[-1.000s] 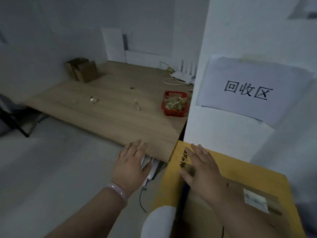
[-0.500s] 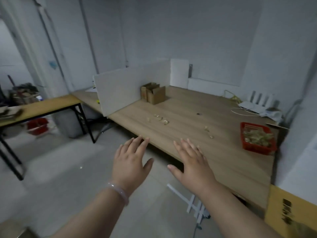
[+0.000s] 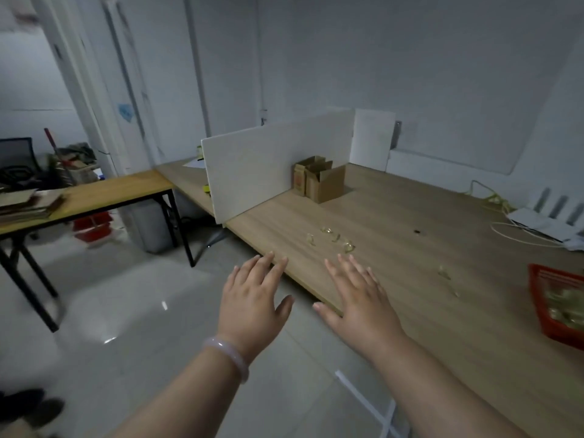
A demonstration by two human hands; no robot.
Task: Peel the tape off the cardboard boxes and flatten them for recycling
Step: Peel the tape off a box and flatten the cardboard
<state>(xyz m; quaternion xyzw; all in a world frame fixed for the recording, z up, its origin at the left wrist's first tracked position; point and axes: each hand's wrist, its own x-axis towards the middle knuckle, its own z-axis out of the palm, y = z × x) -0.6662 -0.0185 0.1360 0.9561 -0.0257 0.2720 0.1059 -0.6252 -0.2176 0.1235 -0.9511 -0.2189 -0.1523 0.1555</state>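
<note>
Head view shows both hands stretched forward, palms down, holding nothing; the left hand [image 3: 252, 298] has straight, spread fingers with their tips at the front edge of the wooden worktop [image 3: 410, 295], a pale bracelet [image 3: 227, 358] on its wrist; the right hand [image 3: 363, 301], equally flat and spread, is above the worktop's near edge. Two small open cardboard boxes [image 3: 325, 184] stand touching, far back on the worktop against a white divider panel [image 3: 268, 172], well apart from both hands; curled yellowish scraps [image 3: 331, 240] lie between them and the right hand; a red basket [image 3: 556, 308] sits at the right.
</note>
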